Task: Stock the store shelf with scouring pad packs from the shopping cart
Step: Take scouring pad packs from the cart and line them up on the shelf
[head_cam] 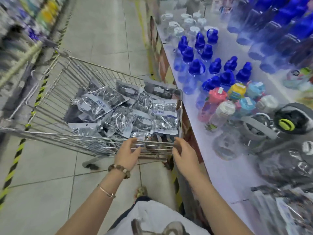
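Head camera looks steeply down, close over the cart [55, 106] and shelf [211, 150].

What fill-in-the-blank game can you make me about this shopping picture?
1. The shiny scouring pad packs lie piled inside the wire ____.
2. The bead bracelet is worn on the person's ____ wrist.
3. Many bottles standing on the shelf have bright ____ caps.

Missing words: cart, left, blue.

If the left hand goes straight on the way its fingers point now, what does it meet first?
Most likely the near wire wall of the shopping cart, just ahead of the left hand; depth is unclear.
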`<state>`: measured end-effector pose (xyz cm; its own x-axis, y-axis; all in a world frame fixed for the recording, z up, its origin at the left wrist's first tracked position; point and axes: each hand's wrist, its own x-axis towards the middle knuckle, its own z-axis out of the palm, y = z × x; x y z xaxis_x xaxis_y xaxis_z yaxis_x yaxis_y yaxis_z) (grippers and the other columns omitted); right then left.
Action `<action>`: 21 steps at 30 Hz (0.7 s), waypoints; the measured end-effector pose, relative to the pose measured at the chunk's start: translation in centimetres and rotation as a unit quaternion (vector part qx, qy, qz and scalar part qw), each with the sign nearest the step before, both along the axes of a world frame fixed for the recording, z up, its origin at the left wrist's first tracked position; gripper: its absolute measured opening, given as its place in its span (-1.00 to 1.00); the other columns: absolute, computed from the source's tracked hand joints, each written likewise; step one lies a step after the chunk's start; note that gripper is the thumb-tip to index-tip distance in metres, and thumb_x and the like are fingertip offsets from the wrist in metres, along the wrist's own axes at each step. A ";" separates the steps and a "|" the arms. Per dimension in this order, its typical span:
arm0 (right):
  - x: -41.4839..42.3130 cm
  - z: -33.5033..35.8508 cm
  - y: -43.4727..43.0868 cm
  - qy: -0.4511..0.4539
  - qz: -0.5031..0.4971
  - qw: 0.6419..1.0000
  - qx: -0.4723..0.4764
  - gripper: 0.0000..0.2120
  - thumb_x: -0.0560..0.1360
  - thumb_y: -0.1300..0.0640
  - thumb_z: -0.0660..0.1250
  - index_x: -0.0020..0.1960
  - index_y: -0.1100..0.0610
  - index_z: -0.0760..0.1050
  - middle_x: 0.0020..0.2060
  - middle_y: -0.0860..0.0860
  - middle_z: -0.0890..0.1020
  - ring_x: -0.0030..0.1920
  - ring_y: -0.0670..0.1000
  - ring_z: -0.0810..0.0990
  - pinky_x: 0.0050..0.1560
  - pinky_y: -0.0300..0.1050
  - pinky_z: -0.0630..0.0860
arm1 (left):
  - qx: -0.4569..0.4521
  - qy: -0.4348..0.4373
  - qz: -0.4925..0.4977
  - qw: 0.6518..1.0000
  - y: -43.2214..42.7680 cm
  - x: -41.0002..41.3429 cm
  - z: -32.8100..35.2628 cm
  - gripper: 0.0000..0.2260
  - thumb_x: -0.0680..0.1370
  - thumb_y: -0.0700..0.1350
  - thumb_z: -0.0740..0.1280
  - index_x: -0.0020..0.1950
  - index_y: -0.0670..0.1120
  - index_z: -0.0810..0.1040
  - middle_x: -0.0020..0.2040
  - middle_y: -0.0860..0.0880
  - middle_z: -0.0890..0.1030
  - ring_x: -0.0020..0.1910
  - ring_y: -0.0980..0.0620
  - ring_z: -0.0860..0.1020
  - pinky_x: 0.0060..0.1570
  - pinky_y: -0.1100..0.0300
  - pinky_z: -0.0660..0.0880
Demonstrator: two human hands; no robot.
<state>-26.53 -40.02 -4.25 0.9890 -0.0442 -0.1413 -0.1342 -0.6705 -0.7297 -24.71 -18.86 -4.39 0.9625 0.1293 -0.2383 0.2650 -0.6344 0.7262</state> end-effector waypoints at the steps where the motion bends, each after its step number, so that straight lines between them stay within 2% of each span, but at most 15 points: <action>1: 0.7 -0.1 1.5 0.007 0.005 1.000 -0.006 -0.60 0.57 0.13 0.21 0.40 0.05 0.35 0.32 -0.05 0.47 0.25 -0.02 0.48 0.24 -0.08 0.42 | -0.005 0.004 0.004 1.000 1.4 0.5 -0.3 -0.68 0.51 -0.14 0.31 0.26 -0.05 0.44 0.18 0.00 0.49 0.04 0.07 0.49 0.03 0.15 0.44; 4: 2.5 -0.9 5.2 0.020 0.023 0.999 -0.012 -0.60 0.57 0.13 0.20 0.41 0.06 0.33 0.32 -0.05 0.46 0.27 -0.03 0.46 0.22 -0.14 0.40 | -0.005 0.018 0.013 1.000 5.1 2.1 -1.1 -0.67 0.51 -0.15 0.30 0.28 -0.05 0.43 0.20 -0.04 0.48 0.12 0.04 0.48 0.12 0.07 0.46; 8: 4.3 -1.7 8.7 0.046 0.040 0.998 -0.028 -0.61 0.58 0.12 0.20 0.40 0.04 0.33 0.30 -0.08 0.47 0.28 -0.05 0.46 0.14 -0.20 0.38 | -0.011 0.031 0.029 0.999 9.0 3.7 -2.0 -0.68 0.50 -0.14 0.30 0.26 -0.05 0.45 0.17 -0.03 0.50 -0.01 0.07 0.49 0.05 0.12 0.46; 11: 5.5 -2.5 10.6 0.064 0.050 0.996 -0.024 -0.63 0.57 0.13 0.22 0.37 0.05 0.35 0.28 0.01 0.49 0.29 0.02 0.46 0.21 -0.08 0.43 | -0.021 0.038 0.048 0.998 11.0 4.6 -2.6 -0.71 0.48 -0.16 0.32 0.21 -0.05 0.47 0.14 -0.03 0.53 -0.01 0.03 0.53 0.02 0.08 0.49; 14: 6.9 -3.1 12.1 0.076 0.069 0.994 -0.040 -0.63 0.57 0.12 0.22 0.37 0.07 0.35 0.28 0.00 0.49 0.34 0.04 0.40 0.23 -0.02 0.44 | -0.010 0.052 0.054 0.997 12.2 5.4 -3.2 -0.73 0.51 -0.15 0.30 0.20 -0.05 0.47 0.15 -0.02 0.52 -0.06 0.06 0.52 -0.04 0.10 0.51; 16: 8.2 -3.3 12.9 0.095 0.080 0.991 -0.043 -0.62 0.58 0.13 0.22 0.39 0.07 0.34 0.30 -0.01 0.49 0.28 0.01 0.46 0.24 -0.07 0.44 | 0.002 0.059 0.057 0.997 12.7 6.0 -3.7 -0.72 0.52 -0.13 0.29 0.23 -0.05 0.45 0.18 -0.05 0.52 0.00 0.04 0.52 -0.03 0.13 0.48; 19: 10.6 -3.9 13.8 0.122 0.091 0.987 -0.048 -0.62 0.58 0.12 0.21 0.39 0.06 0.34 0.29 -0.01 0.50 0.24 0.01 0.49 0.23 -0.01 0.45 | -0.001 0.076 0.070 0.995 13.0 7.3 -4.1 -0.69 0.54 -0.10 0.26 0.27 -0.07 0.43 0.22 -0.07 0.50 0.12 -0.02 0.50 0.07 0.11 0.46; 21: 12.5 -4.4 14.4 0.127 0.101 0.986 -0.049 -0.63 0.58 0.10 0.20 0.38 0.05 0.35 0.29 -0.01 0.50 0.25 0.01 0.49 0.23 0.00 0.44 | -0.009 0.091 0.077 0.993 13.1 8.5 -4.5 -0.67 0.54 -0.09 0.26 0.30 -0.07 0.41 0.24 -0.09 0.49 0.13 -0.04 0.50 0.10 0.11 0.45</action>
